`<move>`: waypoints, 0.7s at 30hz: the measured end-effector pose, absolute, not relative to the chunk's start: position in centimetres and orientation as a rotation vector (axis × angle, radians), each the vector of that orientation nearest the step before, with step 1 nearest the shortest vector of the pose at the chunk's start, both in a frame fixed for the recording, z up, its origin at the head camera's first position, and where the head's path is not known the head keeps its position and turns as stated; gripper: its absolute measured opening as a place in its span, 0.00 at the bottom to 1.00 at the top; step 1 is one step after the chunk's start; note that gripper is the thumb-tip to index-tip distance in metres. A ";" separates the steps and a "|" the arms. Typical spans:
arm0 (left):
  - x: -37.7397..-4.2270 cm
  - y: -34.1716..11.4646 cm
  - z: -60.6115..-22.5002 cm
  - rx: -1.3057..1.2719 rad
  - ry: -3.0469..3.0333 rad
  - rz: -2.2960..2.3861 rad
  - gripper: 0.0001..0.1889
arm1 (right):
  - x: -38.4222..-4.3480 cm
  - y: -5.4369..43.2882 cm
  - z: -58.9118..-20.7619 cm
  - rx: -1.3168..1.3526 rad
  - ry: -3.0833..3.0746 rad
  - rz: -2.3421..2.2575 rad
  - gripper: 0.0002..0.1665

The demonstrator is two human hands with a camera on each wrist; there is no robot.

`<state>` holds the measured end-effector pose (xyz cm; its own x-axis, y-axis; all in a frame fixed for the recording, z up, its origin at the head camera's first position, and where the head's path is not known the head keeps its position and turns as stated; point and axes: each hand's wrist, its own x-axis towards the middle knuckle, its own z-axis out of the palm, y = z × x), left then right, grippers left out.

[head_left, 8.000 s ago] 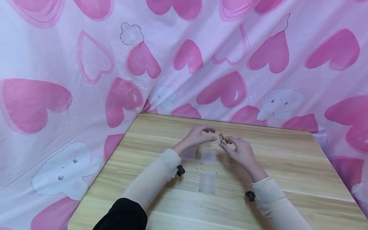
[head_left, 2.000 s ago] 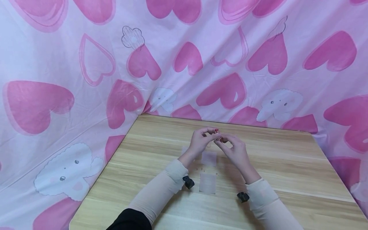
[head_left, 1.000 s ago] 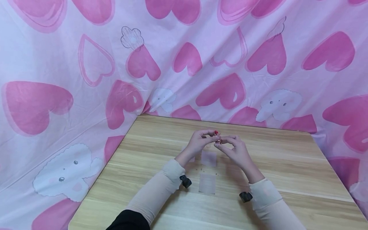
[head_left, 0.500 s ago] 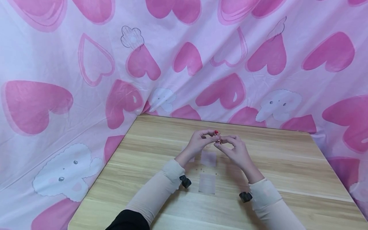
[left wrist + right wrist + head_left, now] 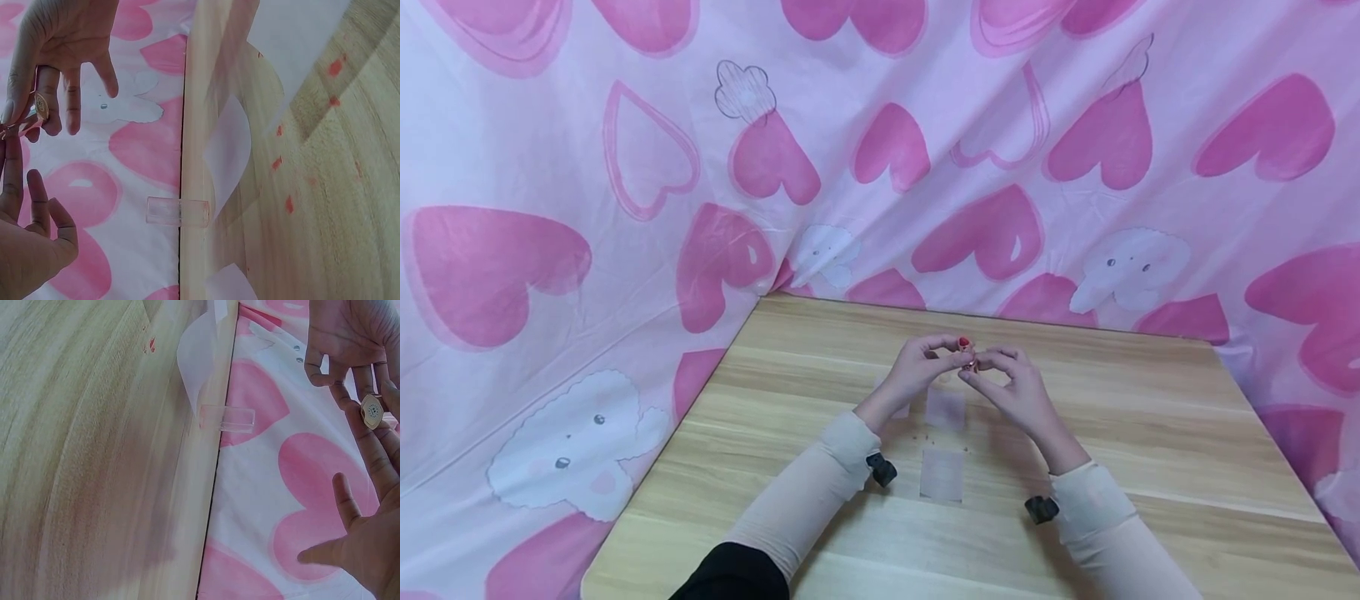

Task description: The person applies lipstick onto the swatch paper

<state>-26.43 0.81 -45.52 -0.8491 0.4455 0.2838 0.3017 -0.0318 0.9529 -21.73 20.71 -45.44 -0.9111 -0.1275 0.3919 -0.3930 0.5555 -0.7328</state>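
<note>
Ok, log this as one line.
left hand: pinching red-tipped tube, upper part; right hand: pinching its lower part; clear cylinder: upright on table; red specks: on table

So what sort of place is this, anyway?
Probably a makeshift indoor recording corner. A wood-grain table stands before draped pink cloth printed with hearts, and small black devices, likely the cameras, sit at both wrists.
</note>
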 end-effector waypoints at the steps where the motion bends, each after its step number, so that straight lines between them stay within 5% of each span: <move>1: -26.5 0.8 -45.5 0.823 2.114 2.017 0.11 | -21.7 20.7 -45.4 0.439 -2.499 1.284 0.17; 21: -26.7 -6.2 -45.7 0.889 2.618 1.380 0.26 | -22.0 20.6 -45.7 0.469 -2.524 1.273 0.15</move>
